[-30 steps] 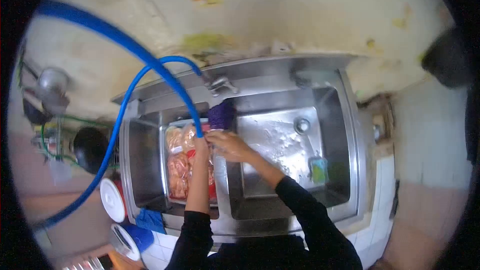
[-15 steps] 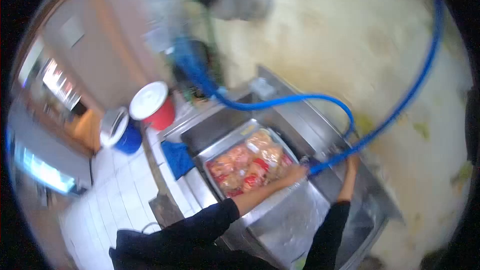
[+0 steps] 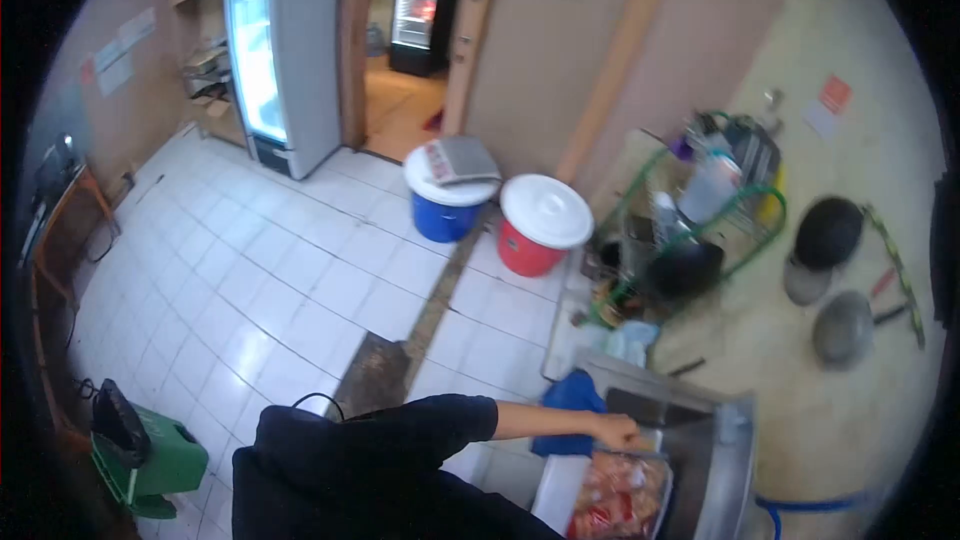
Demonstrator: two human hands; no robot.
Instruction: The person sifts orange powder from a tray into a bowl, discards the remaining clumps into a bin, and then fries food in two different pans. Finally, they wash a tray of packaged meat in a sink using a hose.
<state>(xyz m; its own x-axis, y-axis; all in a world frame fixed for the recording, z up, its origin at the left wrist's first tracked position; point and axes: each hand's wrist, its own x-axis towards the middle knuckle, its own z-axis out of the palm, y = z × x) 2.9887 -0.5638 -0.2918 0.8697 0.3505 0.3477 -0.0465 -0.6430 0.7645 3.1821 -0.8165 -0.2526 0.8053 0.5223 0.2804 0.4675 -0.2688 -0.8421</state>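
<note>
One hand (image 3: 617, 431), the left by its sleeve, reaches to the near edge of a metal tray (image 3: 662, 488) of bagged red and orange food packs (image 3: 620, 495) sitting in the steel sink (image 3: 735, 460); its fingers look curled there, though whether they are grasping anything I cannot tell, and the right hand is out of view. Such packs probably handle soft and slippery, best taken by the tray rim. A blue cloth (image 3: 568, 395) hangs beside it. Farther off on the white tiled floor (image 3: 300, 280) stand a red bucket (image 3: 540, 225), a blue bucket (image 3: 445, 202) and a fridge (image 3: 275, 50).

Shiny steel sink (image 3: 735, 460), glossy plastic-wrapped meat (image 3: 620, 495) — smooth plastic buckets (image 3: 540, 225), glazed white floor tiles (image 3: 270, 270)
</note>
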